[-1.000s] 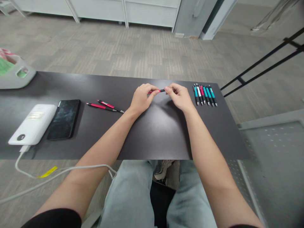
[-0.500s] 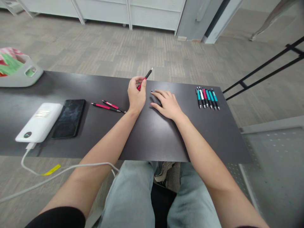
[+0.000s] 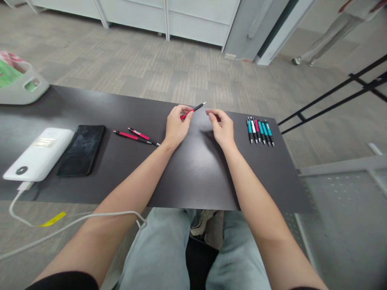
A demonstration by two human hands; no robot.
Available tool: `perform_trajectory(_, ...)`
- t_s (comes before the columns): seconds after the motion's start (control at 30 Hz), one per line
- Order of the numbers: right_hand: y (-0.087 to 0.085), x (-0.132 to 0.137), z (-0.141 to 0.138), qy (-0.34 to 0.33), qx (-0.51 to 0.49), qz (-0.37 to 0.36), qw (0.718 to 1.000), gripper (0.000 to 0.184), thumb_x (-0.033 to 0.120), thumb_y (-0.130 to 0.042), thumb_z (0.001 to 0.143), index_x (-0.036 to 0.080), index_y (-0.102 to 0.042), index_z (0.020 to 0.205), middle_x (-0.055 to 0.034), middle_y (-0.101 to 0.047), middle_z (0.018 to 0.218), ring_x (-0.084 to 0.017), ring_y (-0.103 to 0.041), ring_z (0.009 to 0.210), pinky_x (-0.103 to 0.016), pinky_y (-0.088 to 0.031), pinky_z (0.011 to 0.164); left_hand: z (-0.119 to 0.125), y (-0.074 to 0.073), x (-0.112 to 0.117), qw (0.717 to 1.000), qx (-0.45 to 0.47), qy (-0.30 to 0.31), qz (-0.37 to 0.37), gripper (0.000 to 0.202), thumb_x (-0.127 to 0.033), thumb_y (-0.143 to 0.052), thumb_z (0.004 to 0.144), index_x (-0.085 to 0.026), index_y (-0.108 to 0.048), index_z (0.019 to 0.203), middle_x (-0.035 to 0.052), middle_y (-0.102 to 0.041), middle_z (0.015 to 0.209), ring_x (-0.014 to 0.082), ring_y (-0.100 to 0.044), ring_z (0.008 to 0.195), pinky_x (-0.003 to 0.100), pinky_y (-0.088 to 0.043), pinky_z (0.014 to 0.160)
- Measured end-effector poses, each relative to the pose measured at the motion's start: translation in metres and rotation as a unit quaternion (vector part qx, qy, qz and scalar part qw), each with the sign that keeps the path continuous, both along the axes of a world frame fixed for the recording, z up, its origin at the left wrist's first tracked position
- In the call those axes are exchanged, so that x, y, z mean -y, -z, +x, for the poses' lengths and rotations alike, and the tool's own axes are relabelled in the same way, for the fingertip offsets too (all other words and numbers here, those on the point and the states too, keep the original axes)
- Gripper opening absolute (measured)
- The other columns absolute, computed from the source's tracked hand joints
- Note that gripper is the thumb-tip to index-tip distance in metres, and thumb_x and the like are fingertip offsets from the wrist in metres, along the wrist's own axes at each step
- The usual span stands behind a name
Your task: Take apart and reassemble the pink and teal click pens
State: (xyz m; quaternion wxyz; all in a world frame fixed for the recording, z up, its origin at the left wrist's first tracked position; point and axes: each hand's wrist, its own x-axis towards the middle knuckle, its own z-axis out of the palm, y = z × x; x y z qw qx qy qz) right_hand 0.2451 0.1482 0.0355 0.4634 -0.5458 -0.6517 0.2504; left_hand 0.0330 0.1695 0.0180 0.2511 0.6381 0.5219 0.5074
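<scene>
My left hand is closed around a red pen with a black grip. The pen's thin pale tip points up and to the right, toward my other hand. My right hand is raised over the table with thumb and fingertips pinched together beside that tip, a small gap apart. Whatever sits in this pinch is too small to make out. Two red pens lie on the dark table to the left of my left wrist. A row of several teal, white and red pens lies right of my right hand.
On the left are a black phone, a white power bank with a white cable, and a pale basket holding coloured items. Black metal bars stand beyond the right edge. A person's legs show at the far right.
My right hand has risen from the tabletop and gone from spread to pinched. The small silvery piece near its fingertips no longer shows on the table. The pen has tilted lower toward the right.
</scene>
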Motion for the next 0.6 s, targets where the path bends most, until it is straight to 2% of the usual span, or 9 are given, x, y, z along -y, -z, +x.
perform_trajectory(0.1,-0.01,-0.003,0.006,0.043,-0.064,-0.011,0.997,0.064,0.092,-0.09,0.107,0.033,-0.085,0.131,-0.0103,-0.09,0.12,-0.038,-0.084,0.136,-0.057,-0.069,0.124,0.003,-0.001,0.003,0.999,0.004,0.04,-0.011,0.008,-0.022,-0.082,0.113,-0.029,-0.081,0.113,0.0075,-0.091,0.122,0.0274,-0.085,0.113,0.048,-0.073,0.116)
perform_trajectory(0.2,-0.014,-0.005,0.012,0.051,-0.12,-0.028,0.991,0.064,0.089,-0.1,0.099,0.034,-0.082,0.125,-0.0094,-0.089,0.117,-0.039,-0.085,0.142,-0.058,-0.069,0.127,0.002,-0.002,0.006,0.998,0.0,0.063,-0.013,0.01,-0.021,-0.083,0.11,-0.03,-0.081,0.109,0.0064,-0.091,0.12,0.0285,-0.085,0.113,0.049,-0.073,0.117)
perform_trajectory(0.3,-0.011,-0.008,0.019,0.044,-0.145,-0.029,0.988,0.062,0.089,-0.102,0.097,0.034,-0.078,0.113,-0.0105,-0.091,0.119,-0.038,-0.086,0.145,-0.057,-0.069,0.128,0.001,-0.002,0.006,0.997,0.0,0.073,-0.004,0.01,-0.02,-0.083,0.109,-0.03,-0.081,0.108,0.0064,-0.091,0.12,0.0286,-0.086,0.114,0.048,-0.074,0.116)
perform_trajectory(0.4,-0.007,-0.01,0.027,0.046,-0.14,-0.036,0.988,0.063,0.089,-0.103,0.095,0.033,-0.076,0.105,-0.0099,-0.092,0.117,-0.036,-0.087,0.137,-0.055,-0.07,0.124,0.0,-0.001,0.006,0.997,-0.005,0.078,-0.003,0.008,-0.022,-0.083,0.108,-0.03,-0.082,0.108,0.0067,-0.091,0.12,0.0292,-0.086,0.114,0.048,-0.074,0.115)
perform_trajectory(0.6,-0.005,-0.011,0.034,0.044,-0.121,-0.052,0.99,0.061,0.086,-0.106,0.092,0.031,-0.082,0.102,-0.008,-0.091,0.111,-0.034,-0.086,0.127,-0.052,-0.072,0.119,0.0,-0.001,0.006,0.996,-0.012,0.092,-0.007,0.006,-0.025,-0.085,0.107,-0.031,-0.082,0.107,0.0065,-0.09,0.117,0.0306,-0.086,0.114,0.048,-0.074,0.113)
